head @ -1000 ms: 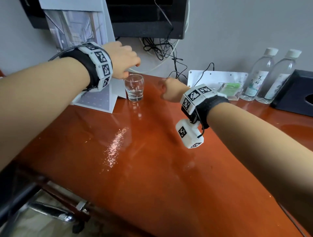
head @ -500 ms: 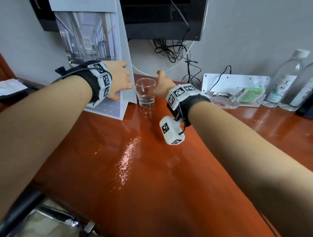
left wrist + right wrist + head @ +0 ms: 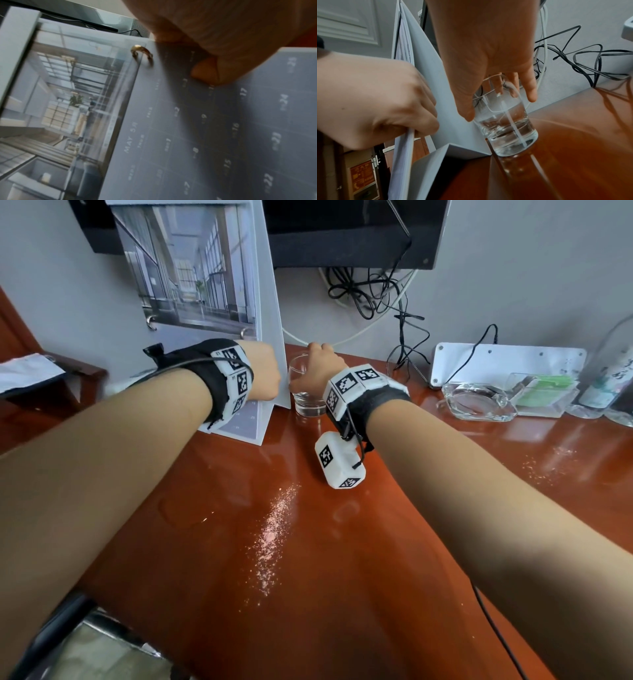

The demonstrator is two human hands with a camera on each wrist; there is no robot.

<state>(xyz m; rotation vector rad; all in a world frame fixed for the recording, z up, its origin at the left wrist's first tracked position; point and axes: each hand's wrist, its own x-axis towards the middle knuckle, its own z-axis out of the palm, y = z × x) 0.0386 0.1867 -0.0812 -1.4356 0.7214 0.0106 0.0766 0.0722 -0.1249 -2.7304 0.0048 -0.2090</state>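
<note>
bright, even light — desk (image 3: 308,577) glare, blurry wrist views

On the glossy red-brown desk (image 3: 308,594) sat a glass ashtray (image 3: 476,402), a clear box of green packets (image 3: 544,395) and a water bottle (image 3: 613,371), below tangled black cables (image 3: 373,292) and a dark monitor (image 3: 342,231).

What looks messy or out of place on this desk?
Pale specks streak the desk between the arms, like spilled powder or scuffs; I cannot tell which. Black cables hang tangled behind the glass, which stands upright beside the calendar.
</note>
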